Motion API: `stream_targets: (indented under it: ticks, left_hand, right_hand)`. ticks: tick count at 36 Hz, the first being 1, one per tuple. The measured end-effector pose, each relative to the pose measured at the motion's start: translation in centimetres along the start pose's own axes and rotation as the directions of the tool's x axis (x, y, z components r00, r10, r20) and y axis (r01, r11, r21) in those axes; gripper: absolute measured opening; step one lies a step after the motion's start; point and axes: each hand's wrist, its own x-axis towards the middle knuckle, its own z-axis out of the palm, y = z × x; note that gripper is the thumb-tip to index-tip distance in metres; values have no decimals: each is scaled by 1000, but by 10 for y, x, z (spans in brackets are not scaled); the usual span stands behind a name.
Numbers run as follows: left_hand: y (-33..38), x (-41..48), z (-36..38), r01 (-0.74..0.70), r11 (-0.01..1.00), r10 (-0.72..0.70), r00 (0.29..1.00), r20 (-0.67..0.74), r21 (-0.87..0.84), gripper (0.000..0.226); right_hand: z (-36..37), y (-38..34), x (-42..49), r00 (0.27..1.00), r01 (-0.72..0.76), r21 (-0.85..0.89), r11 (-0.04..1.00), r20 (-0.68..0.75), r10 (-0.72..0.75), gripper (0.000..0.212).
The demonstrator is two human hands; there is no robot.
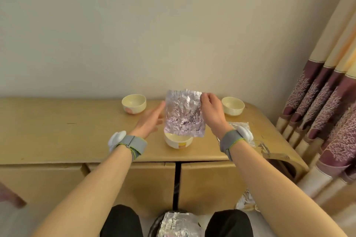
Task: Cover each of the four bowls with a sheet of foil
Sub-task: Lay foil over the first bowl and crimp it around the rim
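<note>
On my feed the right hand (212,109) pinches the top right corner of a crinkled foil sheet (183,113), thumb and fingers curled on its edge. The sheet hangs nearly upright above the near bowl (178,142), and its lower edge hides the bowl's far rim. I cannot tell whether they touch. The left hand (149,123) is spread, its fingers straight, with the tips at the sheet's left edge; I cannot tell whether they touch it either.

The near bowl stands uncovered near the front of the tabletop (77,131). The left bowl (133,104) and right bowl (233,106) stand uncovered at the back, well apart. More foil (259,143) lies on the tabletop beyond the right wrist. Low in the view, between the knees, is a foil-covered object (178,223). A curtain (327,111) hangs at right.
</note>
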Motion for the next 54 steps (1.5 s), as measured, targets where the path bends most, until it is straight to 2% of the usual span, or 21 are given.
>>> stream_targets:
  ticks: [1,3,4,7,11,16,19,22,27,29,33,38,41,45,50,54]
  left_hand:
    - [5,-5,2,-4,1000,4,1000,31,-14,60]
    - [5,-7,5,-45,999,45,999,-7,15,77]
    - [6,-10,7,-85,996,86,995,-56,27,72]
    - [6,-19,18,-189,978,204,958,-201,92,39]
    - [4,-28,32,-233,956,280,910,-306,179,27]
    - [-8,-37,45,-232,928,330,873,-358,291,28]
    - [-15,-37,45,-205,913,339,863,-374,353,28]
    - [-24,-27,44,-190,906,342,855,-391,378,29]
    - [-30,5,43,-166,921,320,837,-444,352,31]
    - [-28,18,46,-172,923,323,834,-448,345,30]
    - [-31,44,50,-167,927,313,836,-450,335,28]
    - [-40,61,49,-124,908,302,857,-417,401,30]
    - [-50,71,47,-78,903,265,875,-406,422,31]
    - [-65,77,41,16,894,181,901,-394,448,31]
    - [-75,73,37,118,844,96,926,-364,523,27]
    - [-84,72,35,151,861,23,943,-333,485,30]
  right_hand:
    - [2,-2,-4,1000,-26,39,999,17,26,26]
    - [3,-2,-10,997,-70,88,994,43,66,26]
    - [3,-2,-14,996,-86,97,992,46,82,27]
    - [0,1,-28,991,-126,134,983,53,119,34]
    - [2,11,-42,980,-191,168,967,82,179,37]
    - [6,28,-47,990,-131,4,991,-56,131,28]
    - [3,30,-43,991,-114,-77,991,-73,108,40]
    - [7,37,-31,986,-165,-100,981,-51,161,42]
    - [21,41,-15,952,-298,34,954,90,294,52]
    - [30,44,-9,962,-250,-43,967,106,253,46]
    - [46,57,7,983,-180,-140,974,-6,181,41]
    - [50,69,29,984,-175,-293,940,-25,175,38]
    - [54,76,35,979,-182,-363,914,19,203,38]
    - [53,84,34,977,-174,-394,902,47,209,39]
    - [52,97,26,961,-197,-462,865,82,263,29]
    - [50,101,19,964,-185,-458,869,85,251,29]
